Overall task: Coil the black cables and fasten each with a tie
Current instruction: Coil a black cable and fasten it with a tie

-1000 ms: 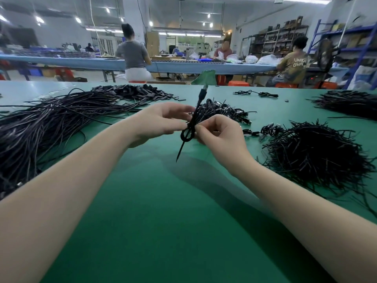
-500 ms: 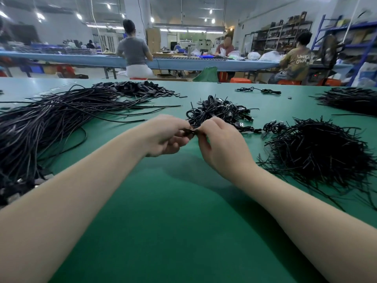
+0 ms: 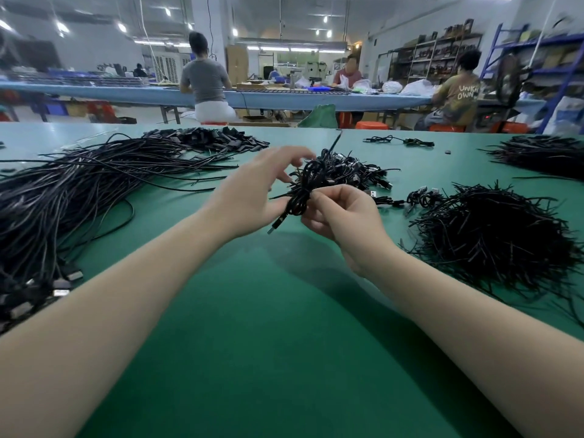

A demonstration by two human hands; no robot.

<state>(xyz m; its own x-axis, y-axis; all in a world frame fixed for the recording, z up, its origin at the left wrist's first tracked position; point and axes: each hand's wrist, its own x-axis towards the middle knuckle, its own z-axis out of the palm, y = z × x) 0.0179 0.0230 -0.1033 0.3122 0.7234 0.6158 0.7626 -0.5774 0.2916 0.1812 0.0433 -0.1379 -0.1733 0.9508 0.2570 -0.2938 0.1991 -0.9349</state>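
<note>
A coiled black cable (image 3: 303, 191) hangs between my hands above the green table (image 3: 268, 327), its USB plug dangling at the lower left. My right hand (image 3: 341, 216) pinches the coil's waist, where a thin black tie sticks out sideways. My left hand (image 3: 252, 194) is beside the coil with fingers spread and loosely curved, its palm against the coil's left side. Behind the hands lies a pile of coiled, tied cables (image 3: 350, 172). A big heap of loose black cables (image 3: 72, 200) lies on the left, and a heap of black ties (image 3: 493, 241) on the right.
A pile of flat black pieces (image 3: 208, 140) lies at the back left, another black heap (image 3: 543, 156) at the far right, and a single cable (image 3: 401, 141) near the far edge. Several people sit at a blue bench beyond the table.
The coil, earlier hidden between both pinching hands, now shows upright. My left hand has opened and spread its fingers while my right keeps the pinch. The view has shifted slightly.
</note>
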